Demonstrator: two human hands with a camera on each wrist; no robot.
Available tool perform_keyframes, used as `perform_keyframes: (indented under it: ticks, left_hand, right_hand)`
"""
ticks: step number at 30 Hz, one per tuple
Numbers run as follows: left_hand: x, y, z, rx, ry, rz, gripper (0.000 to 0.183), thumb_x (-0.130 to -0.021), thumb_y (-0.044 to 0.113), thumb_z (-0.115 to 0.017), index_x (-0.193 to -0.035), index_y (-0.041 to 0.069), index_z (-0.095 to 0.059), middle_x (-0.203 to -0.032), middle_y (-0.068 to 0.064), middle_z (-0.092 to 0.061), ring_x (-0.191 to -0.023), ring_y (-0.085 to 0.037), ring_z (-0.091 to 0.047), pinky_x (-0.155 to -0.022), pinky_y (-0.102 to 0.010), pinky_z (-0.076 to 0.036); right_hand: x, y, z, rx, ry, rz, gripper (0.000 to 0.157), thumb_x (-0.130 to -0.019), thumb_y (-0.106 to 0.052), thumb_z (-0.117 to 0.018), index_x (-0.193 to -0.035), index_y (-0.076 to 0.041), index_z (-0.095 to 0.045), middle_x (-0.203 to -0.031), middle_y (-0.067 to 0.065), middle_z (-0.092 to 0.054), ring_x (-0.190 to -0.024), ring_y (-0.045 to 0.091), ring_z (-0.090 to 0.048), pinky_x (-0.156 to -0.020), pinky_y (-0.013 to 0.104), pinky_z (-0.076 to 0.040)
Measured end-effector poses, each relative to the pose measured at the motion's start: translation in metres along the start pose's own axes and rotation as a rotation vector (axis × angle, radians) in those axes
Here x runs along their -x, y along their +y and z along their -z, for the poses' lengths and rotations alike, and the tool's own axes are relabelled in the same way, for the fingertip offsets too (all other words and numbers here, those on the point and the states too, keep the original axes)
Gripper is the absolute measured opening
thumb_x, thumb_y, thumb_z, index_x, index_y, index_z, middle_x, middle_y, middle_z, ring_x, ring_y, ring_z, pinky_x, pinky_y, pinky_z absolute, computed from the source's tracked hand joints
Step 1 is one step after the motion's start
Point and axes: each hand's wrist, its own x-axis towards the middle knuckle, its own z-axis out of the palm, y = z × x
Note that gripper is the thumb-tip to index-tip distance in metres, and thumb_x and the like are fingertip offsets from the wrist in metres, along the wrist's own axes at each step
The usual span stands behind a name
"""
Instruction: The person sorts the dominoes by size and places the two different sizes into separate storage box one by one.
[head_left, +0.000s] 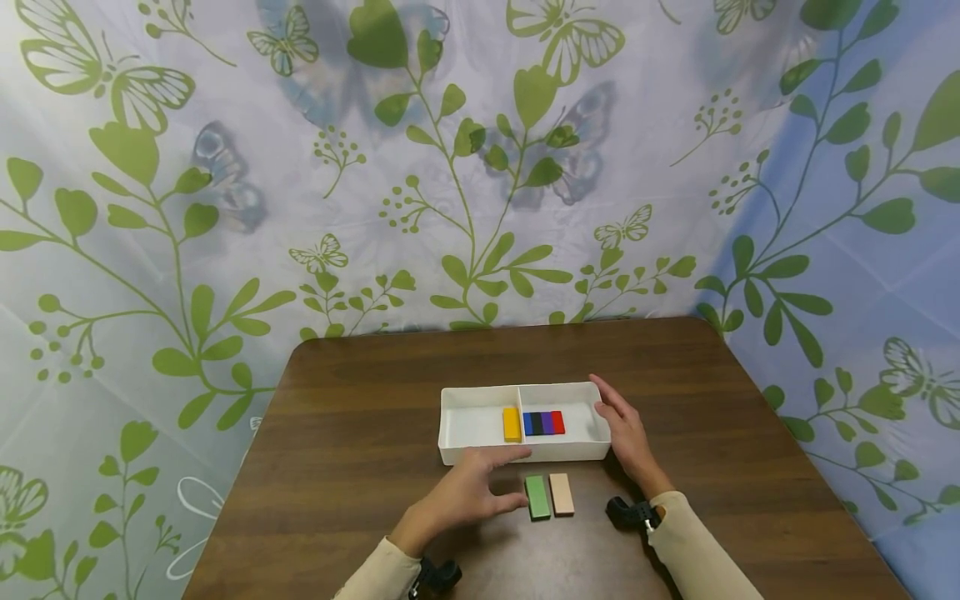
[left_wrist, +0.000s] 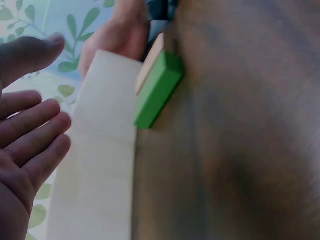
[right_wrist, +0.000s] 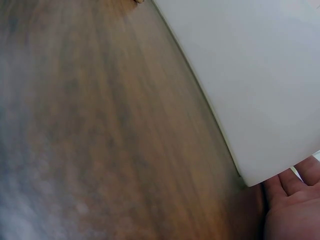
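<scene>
A white two-compartment box [head_left: 480,456] stands on the table. My right hand [head_left: 630,437] holds its right end, thumb at the rim and fingers along the outside. My left hand [head_left: 468,492] is spread in front of the box, thumb tip close beside a green block [head_left: 537,498] and nothing in its fingers. A beige block [head_left: 561,494] lies just right of the green one. Inside the box, a yellow block [head_left: 512,425] sits left of the divider. Right of it lie blue [head_left: 528,424], black [head_left: 536,423], purple [head_left: 547,423] and red [head_left: 558,422] blocks side by side.
The brown wooden table [head_left: 360,417] reaches back to a hanging cloth [head_left: 465,167] printed with leaves and butterflies. More cloth [head_left: 862,275] hangs along the right. Black straps with small cameras [head_left: 633,512] sit on both wrists.
</scene>
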Motion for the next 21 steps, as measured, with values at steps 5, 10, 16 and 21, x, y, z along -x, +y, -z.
perform_keyframes:
  ticks: [5,10,16,21]
  left_hand:
    - [0.003,-0.004,-0.016,0.017,0.04,0.004,0.063,-0.09,0.019,-0.092,-0.146,0.002,-0.068,-0.141,-0.012,-0.075,-0.129,-0.025,-0.074,-0.114,-0.036,-0.057]
    - [0.006,-0.005,-0.031,-0.018,0.083,0.024,0.064,-0.087,0.016,-0.094,-0.144,-0.002,-0.069,-0.139,-0.014,-0.076,-0.127,-0.025,-0.075,-0.112,-0.036,-0.058]
    - [0.01,-0.007,-0.046,-0.037,0.147,0.09,0.067,-0.082,0.013,-0.097,-0.142,0.0,-0.07,-0.135,-0.013,-0.078,-0.122,-0.024,-0.076,-0.109,-0.036,-0.06]
    - [0.011,-0.009,-0.055,-0.074,0.142,0.132,0.068,-0.081,0.015,-0.097,-0.142,0.001,-0.07,-0.133,-0.01,-0.079,-0.121,-0.018,-0.075,-0.107,-0.034,-0.06]
  right_hand:
    - [0.0,-0.001,0.0,0.002,-0.001,0.01,0.052,-0.119,-0.022,-0.042,-0.171,-0.02,-0.041,-0.183,0.007,-0.025,-0.17,0.037,-0.019,-0.136,0.066,-0.016]
    - [0.0,0.0,0.0,-0.005,0.003,0.016,0.052,-0.119,-0.022,-0.042,-0.171,-0.02,-0.042,-0.182,0.008,-0.027,-0.17,0.038,-0.02,-0.135,0.067,-0.016]
    - [0.0,0.001,0.0,-0.011,0.002,0.02,0.052,-0.119,-0.024,-0.043,-0.17,-0.02,-0.042,-0.182,0.007,-0.027,-0.17,0.038,-0.02,-0.135,0.067,-0.016]
    - [0.0,0.002,0.0,-0.013,0.005,0.019,0.052,-0.119,-0.022,-0.042,-0.17,-0.02,-0.042,-0.182,0.007,-0.027,-0.17,0.037,-0.02,-0.136,0.065,-0.016]
